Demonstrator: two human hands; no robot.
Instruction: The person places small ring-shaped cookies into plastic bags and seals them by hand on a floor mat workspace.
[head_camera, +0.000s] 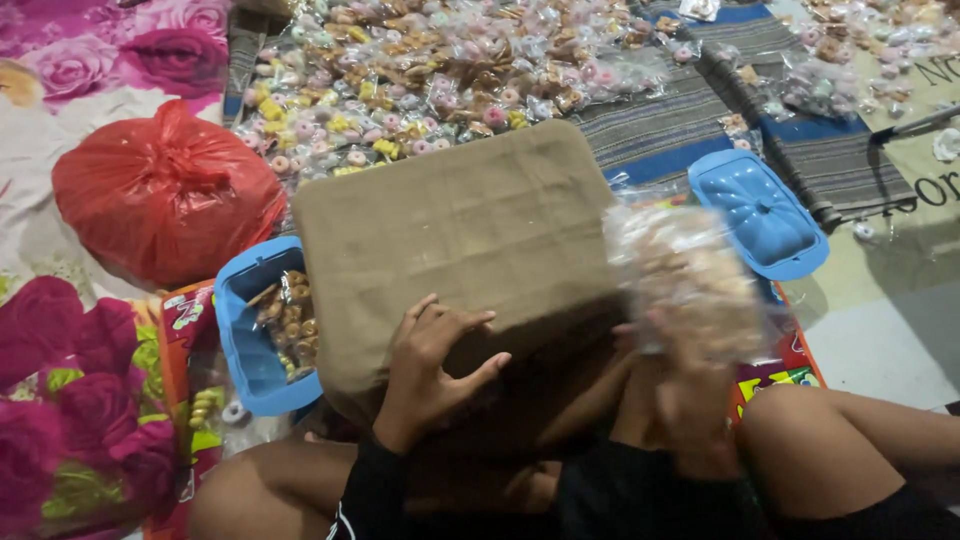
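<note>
Holding clear snack bag (690, 280) in blurred right hand (690, 400); left hand (430, 365) spread flat on brown cloth (460, 230). Loose grip risks spill near blue tub (245, 340).

Brown cloth-covered block (470, 240) flat on lap; clear snack bag (690, 280) (blurred) upright beside.

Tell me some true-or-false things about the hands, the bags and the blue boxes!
1. The left hand rests on a brown cloth. True.
2. The right hand holds a red bag. False: it holds a clear bag of snacks; the red bag lies on the floor.
3. The blue tub by the left hand has snacks inside. True.
4. The blue lid covers that tub. False: it lies apart, on the right.
</note>
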